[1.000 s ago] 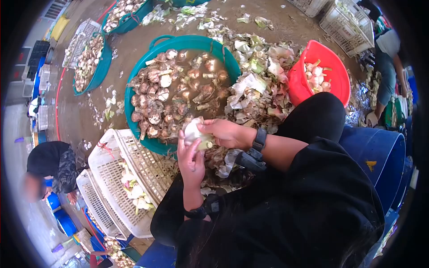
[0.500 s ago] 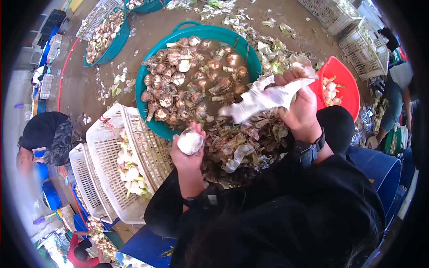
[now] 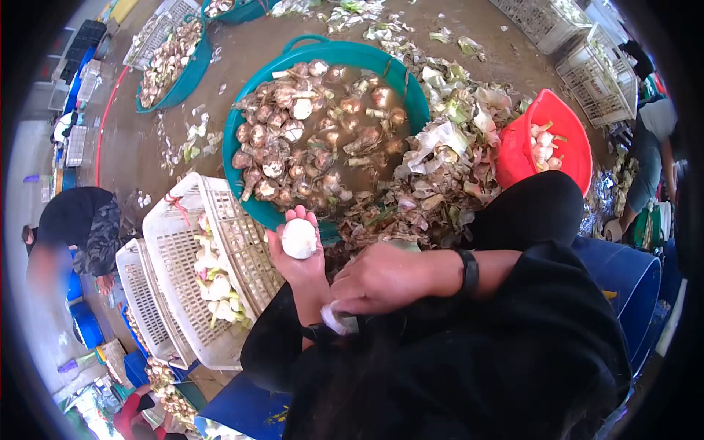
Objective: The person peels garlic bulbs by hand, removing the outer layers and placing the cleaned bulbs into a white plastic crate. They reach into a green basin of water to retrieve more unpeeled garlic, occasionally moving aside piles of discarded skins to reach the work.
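Note:
A smooth white peeled bulb (image 3: 299,239) rests in the palm of my left hand (image 3: 297,268), whose fingers curl up behind it. My right hand (image 3: 381,275) is closed just beside my left wrist, back of the hand up. A pale, curved strip (image 3: 339,320) shows below its fingers; I cannot tell whether it is a peel or a tool. Beyond both hands stands a round green tub (image 3: 233,192) of murky water with many brown, unpeeled bulbs (image 3: 282,125). A heap of peeled-off skins and leaves (image 3: 440,191) lies right of the tub.
On the left, a white plastic crate (image 3: 172,253) holds pale bulbs with green stems. A red bucket (image 3: 513,158) with peeled bulbs stands to the right, by my knee. Another green tub (image 3: 192,77) is farther back. A person (image 3: 81,224) bends over at the left; blue barrels (image 3: 620,275) flank me.
My right hand has come down and left from over the heap to beside my left wrist. The large white peel it held is gone from it. The bulb stays in my left hand.

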The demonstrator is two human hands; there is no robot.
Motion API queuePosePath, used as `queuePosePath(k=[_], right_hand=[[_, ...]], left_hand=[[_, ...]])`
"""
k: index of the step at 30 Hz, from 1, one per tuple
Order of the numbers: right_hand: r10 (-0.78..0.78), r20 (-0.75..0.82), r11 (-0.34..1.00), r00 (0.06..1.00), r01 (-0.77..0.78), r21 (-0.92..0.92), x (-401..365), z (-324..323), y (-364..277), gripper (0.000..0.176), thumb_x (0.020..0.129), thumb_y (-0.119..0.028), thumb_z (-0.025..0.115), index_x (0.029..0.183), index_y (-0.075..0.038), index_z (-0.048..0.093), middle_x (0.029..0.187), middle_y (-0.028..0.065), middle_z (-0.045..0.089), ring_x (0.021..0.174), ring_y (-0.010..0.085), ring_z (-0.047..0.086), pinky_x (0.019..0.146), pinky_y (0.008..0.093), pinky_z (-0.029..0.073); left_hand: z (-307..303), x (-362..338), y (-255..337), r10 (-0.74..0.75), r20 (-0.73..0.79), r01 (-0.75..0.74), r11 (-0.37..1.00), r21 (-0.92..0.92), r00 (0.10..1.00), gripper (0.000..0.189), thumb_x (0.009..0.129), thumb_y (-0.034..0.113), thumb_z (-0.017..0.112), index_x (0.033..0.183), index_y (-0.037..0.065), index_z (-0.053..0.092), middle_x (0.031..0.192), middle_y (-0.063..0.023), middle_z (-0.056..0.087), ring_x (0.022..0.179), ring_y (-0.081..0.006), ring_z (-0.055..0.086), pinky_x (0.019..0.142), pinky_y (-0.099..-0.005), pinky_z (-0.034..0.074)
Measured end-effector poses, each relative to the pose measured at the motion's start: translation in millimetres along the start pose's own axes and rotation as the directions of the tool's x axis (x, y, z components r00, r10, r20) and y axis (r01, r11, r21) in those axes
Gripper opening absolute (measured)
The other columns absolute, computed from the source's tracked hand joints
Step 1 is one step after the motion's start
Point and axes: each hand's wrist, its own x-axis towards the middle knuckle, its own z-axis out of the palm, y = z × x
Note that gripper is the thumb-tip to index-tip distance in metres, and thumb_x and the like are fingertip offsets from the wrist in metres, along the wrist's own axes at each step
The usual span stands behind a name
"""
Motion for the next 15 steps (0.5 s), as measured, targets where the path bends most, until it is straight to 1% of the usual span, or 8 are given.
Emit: queuePosePath(k=[1,4,7,9,10,12,13,15], right_hand=[[0.0,0.007,1.0,1.0,0.0,0.002,-2,-2,5,0.023,0.082,-0.029,0.056,0.076,-0.006,0.054,0.069,0.0097,0.057,0.065,0.0306,0.057,0.055,0.0379,0.046],[0.496,0.441,0.839,0.748,-0.282,-0.465,-5,-13,39,0.04,0.08,-0.047,0.052,0.081,-0.007,0.06,0.071,0.0103,0.061,0.068,0.0298,0.061,0.056,0.0397,0.048],[0.486,-0.031,0.844,0.874,-0.478,-0.242,5,-27,84,0.037,0.084,-0.044,0.047,0.083,-0.008,0.059,0.075,0.0153,0.06,0.071,0.0344,0.059,0.063,0.0437,0.048],[0.624,-0.228,0.712,0.747,-0.664,-0.228,20,-38,146,0.029,0.081,-0.034,0.049,0.087,-0.007,0.059,0.076,0.0173,0.06,0.076,0.0353,0.059,0.068,0.0446,0.047],[0.643,-0.312,0.666,0.7,-0.711,-0.225,23,-39,182,0.025,0.079,-0.027,0.048,0.084,-0.005,0.059,0.078,0.0184,0.06,0.075,0.0356,0.059,0.069,0.0444,0.047],[0.722,-0.363,0.459,0.589,-0.8,-0.385,24,-15,248,0.022,0.078,-0.022,0.05,0.087,-0.008,0.063,0.089,0.0133,0.063,0.088,0.0303,0.058,0.072,0.0439,0.047],[0.723,-0.412,0.33,0.554,-0.801,-0.499,19,0,261,0.022,0.077,-0.022,0.051,0.089,-0.009,0.064,0.093,0.0111,0.063,0.094,0.0281,0.057,0.073,0.044,0.047],[0.839,-0.121,0.288,0.53,-0.623,-0.727,22,10,267,0.026,0.077,-0.021,0.051,0.098,-0.012,0.065,0.099,0.0078,0.063,0.102,0.0245,0.054,0.075,0.0439,0.046]], left_hand=[[1,0,1,0.004,-0.126,0.002,0.999,0.047,0.992,0.043,0.091,0.042,0.036,0.077,0.007,0.057,0.096,-0.0111,0.062,0.101,-0.028,0.056,0.089,-0.0436,0.043],[4,-2,10,0.069,-0.005,-0.069,0.988,-0.141,0.998,0.035,0.089,0.032,0.04,0.092,-0.001,0.053,0.108,-0.0178,0.055,0.106,-0.0297,0.052,0.089,-0.0417,0.043],[12,-23,66,0.313,0.289,-0.187,0.901,-0.392,0.905,0.049,0.082,0.028,0.045,0.112,-0.01,0.041,0.118,-0.0244,0.046,0.109,-0.0311,0.049,0.084,-0.0411,0.045],[32,-29,92,0.339,-0.115,-0.343,0.755,-0.559,0.934,0.059,0.083,0.038,0.046,0.118,-0.009,0.038,0.118,-0.0218,0.046,0.104,-0.03,0.051,0.08,-0.041,0.047],[46,-34,73,0.291,-0.071,-0.274,0.752,-0.6,0.954,0.059,0.086,0.042,0.043,0.118,-0.007,0.04,0.12,-0.0187,0.047,0.099,-0.0273,0.053,0.081,-0.0401,0.047],[-2,-11,48,-0.002,0.106,0.042,0.925,-0.378,0.994,0.061,0.087,0.049,0.04,0.119,-0.004,0.042,0.119,-0.0159,0.049,0.098,-0.0248,0.054,0.078,-0.0383,0.047],[-20,2,33,-0.128,-0.005,0.127,0.98,0.15,0.992,0.054,0.088,0.047,0.042,0.115,0.001,0.047,0.108,-0.0132,0.055,0.096,-0.0228,0.055,0.076,-0.0359,0.047],[11,5,-5,0.024,-0.416,0.235,0.796,0.558,0.909,0.048,0.089,0.042,0.045,0.119,0.005,0.046,0.102,-0.0081,0.056,0.096,-0.0194,0.052,0.077,-0.0313,0.042]])
